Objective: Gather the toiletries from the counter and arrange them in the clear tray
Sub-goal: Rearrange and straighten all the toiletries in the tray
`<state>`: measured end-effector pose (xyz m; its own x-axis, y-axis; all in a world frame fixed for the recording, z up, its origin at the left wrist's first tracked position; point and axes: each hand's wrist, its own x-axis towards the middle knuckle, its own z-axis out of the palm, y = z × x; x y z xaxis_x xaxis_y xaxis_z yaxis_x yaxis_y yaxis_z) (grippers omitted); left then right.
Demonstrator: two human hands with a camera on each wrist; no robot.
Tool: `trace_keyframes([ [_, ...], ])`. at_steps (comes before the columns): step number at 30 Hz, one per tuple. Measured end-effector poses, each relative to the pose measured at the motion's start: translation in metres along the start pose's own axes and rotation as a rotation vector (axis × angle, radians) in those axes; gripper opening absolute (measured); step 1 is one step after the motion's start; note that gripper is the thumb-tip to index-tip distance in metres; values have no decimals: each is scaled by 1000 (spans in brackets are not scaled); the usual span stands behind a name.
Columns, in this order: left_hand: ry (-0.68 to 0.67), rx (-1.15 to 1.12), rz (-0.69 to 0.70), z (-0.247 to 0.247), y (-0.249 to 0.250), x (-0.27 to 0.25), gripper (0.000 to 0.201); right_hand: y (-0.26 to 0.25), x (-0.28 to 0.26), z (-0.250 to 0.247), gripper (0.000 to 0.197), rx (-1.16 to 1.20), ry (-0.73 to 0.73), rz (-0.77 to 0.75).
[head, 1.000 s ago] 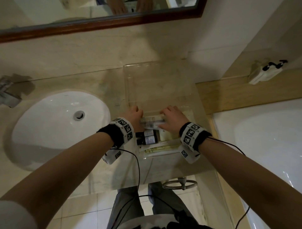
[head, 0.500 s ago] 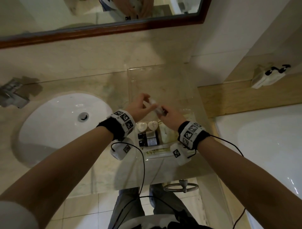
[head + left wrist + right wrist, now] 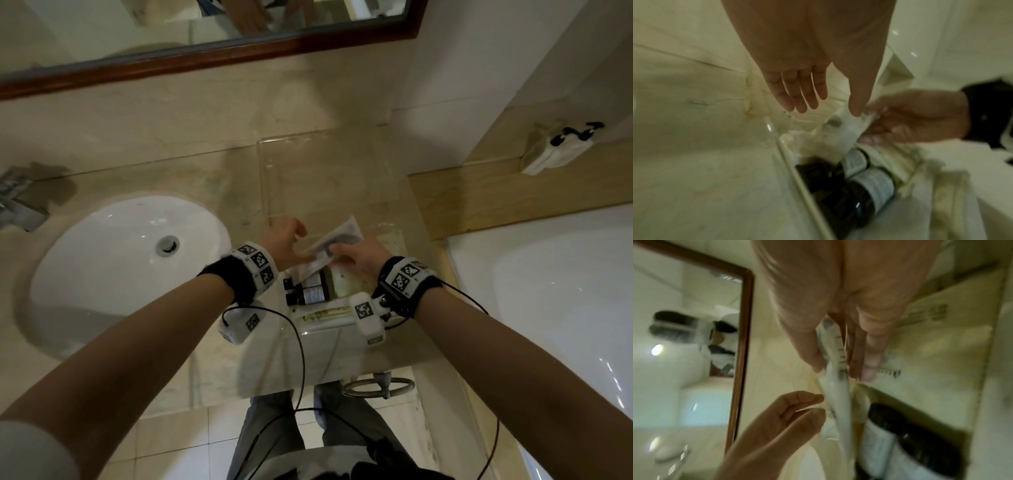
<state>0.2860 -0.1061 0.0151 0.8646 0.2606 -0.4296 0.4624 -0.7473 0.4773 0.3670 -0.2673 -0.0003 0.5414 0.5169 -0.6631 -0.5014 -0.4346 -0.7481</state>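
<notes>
Tabletop of pale marble carries the clear tray in front of me, with 2 dark bottles lying side by side at its near end. My right hand pinches a flat white sachet between thumb and fingers, held above those bottles with its long axis running from near-left to far-right. My left hand is released, fingers straight and only the thumb touching the sachet's left end, so the right hand is the one placed to lower it into the bare far part of the tray.
</notes>
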Motion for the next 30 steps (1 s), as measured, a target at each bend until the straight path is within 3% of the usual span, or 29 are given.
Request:
trace_keyframes([
  [2,-49,196,36,4,0,-3,50,0,1,-5,37,-114,160,-41],
  [4,-93,285,75,9,-1,-4,49,-4,0,-9,48,-217,267,-109],
  [6,-105,305,101,13,-2,-1,49,-7,1,-13,41,-405,298,-157],
  [9,-80,323,108,13,-1,-1,44,-9,5,-16,32,-660,264,-108],
  [13,-54,337,140,12,-2,2,42,-14,7,-16,23,-813,148,-60],
  [15,-67,335,142,12,-5,2,44,-16,10,-18,20,-815,161,-82],
  [18,-73,359,163,12,-9,2,44,-14,13,-21,15,-731,274,-239],
  [21,-70,365,179,12,-11,3,44,-9,13,-18,8,-813,211,-276],
  [30,-34,281,174,16,-14,6,39,-1,10,-16,11,-825,173,-375],
])
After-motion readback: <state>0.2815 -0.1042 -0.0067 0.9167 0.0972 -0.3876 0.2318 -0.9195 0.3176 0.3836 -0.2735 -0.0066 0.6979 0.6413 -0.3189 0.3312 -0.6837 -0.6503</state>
